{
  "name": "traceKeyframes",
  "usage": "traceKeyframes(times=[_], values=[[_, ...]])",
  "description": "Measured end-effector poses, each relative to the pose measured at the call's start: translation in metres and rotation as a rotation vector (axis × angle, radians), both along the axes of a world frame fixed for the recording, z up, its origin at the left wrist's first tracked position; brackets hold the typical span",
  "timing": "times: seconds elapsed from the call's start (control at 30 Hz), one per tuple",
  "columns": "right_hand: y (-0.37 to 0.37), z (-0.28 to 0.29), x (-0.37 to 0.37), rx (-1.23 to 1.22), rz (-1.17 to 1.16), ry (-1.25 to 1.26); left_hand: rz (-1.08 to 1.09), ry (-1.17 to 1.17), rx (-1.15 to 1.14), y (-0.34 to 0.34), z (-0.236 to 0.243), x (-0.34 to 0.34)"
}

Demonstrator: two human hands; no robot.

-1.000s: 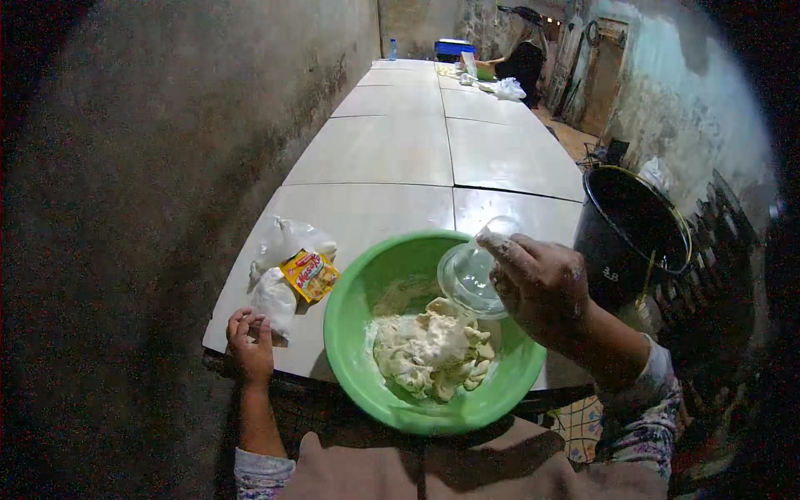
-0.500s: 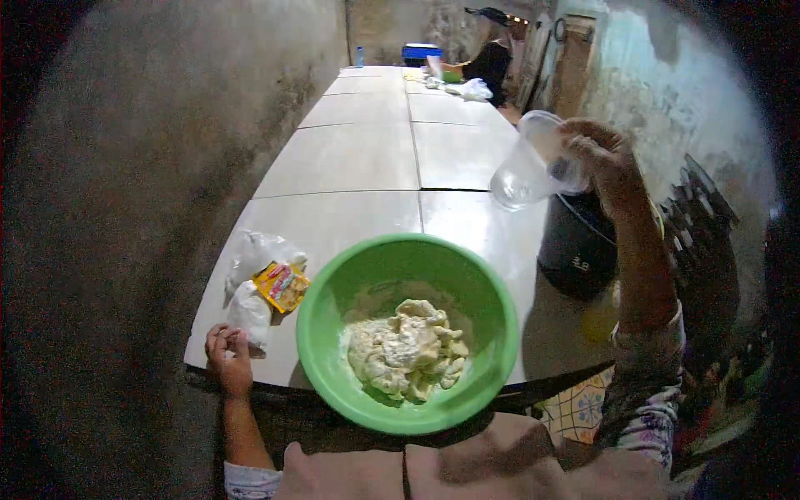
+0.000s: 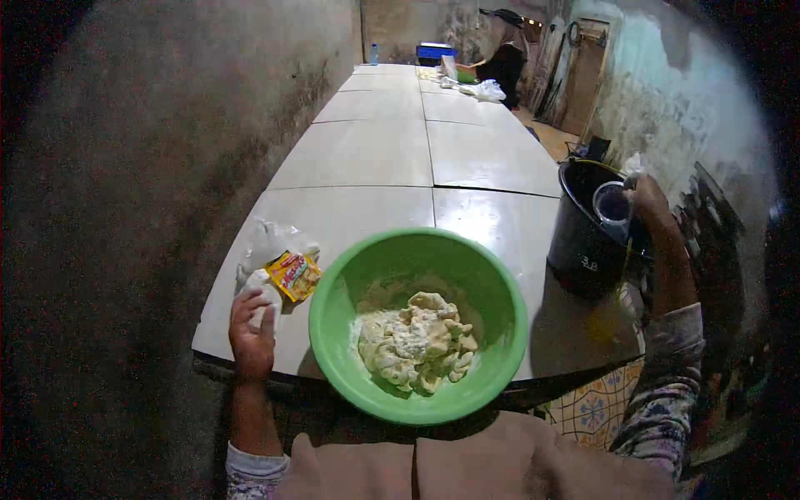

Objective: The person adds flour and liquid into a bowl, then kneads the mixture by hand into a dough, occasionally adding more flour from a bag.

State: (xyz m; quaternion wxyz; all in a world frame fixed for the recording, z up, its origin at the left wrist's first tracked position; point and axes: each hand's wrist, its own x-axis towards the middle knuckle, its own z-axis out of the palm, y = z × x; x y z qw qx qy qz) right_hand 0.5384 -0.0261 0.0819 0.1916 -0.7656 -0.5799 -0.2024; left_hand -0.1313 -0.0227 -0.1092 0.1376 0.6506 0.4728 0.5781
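A green basin (image 3: 329,358) stands at the near edge of the table, with lumpy pale dough (image 3: 417,342) and loose white flour inside. Over the mouth of a black bucket (image 3: 575,242) at the right, my right hand (image 3: 648,200) grips a clear plastic jug (image 3: 612,204), tilted partly within the rim. My left hand (image 3: 252,333) rests with its fingers apart against a white plastic bag of powder (image 3: 265,287). A yellow sachet (image 3: 294,275) lies on that bag, left of the basin.
The long white-tiled table (image 3: 358,154) runs away toward a person in black (image 3: 502,67) at the far end. Near that person are a blue crate (image 3: 436,52), plastic bags (image 3: 489,90) and a blue bottle (image 3: 373,54). Dark slats (image 3: 708,217) lean at the right wall.
My right hand has lowered the jug from above the table to the bucket's mouth. My left hand has shifted forward onto the white bag. The view has shifted slightly.
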Motion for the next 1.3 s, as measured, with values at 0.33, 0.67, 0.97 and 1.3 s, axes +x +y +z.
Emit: traceKeyframes(times=[0.33,0.67,0.97,1.3], values=[[0.0,-0.007,-0.241,-0.226,0.421,0.052,-0.331,0.049,-0.502,0.043,0.062,0.064],[0.073,-0.224,-0.246,-0.923,1.05,0.692,-0.528,0.442,-0.633,0.106,0.046,0.116],[-0.016,-0.094,-0.338,-1.248,1.283,0.246,-0.35,0.594,-0.72,0.071,0.058,0.093],[-0.021,-0.109,-0.395,-1.226,0.919,-0.197,-0.348,0.607,-0.64,0.074,0.055,0.1]])
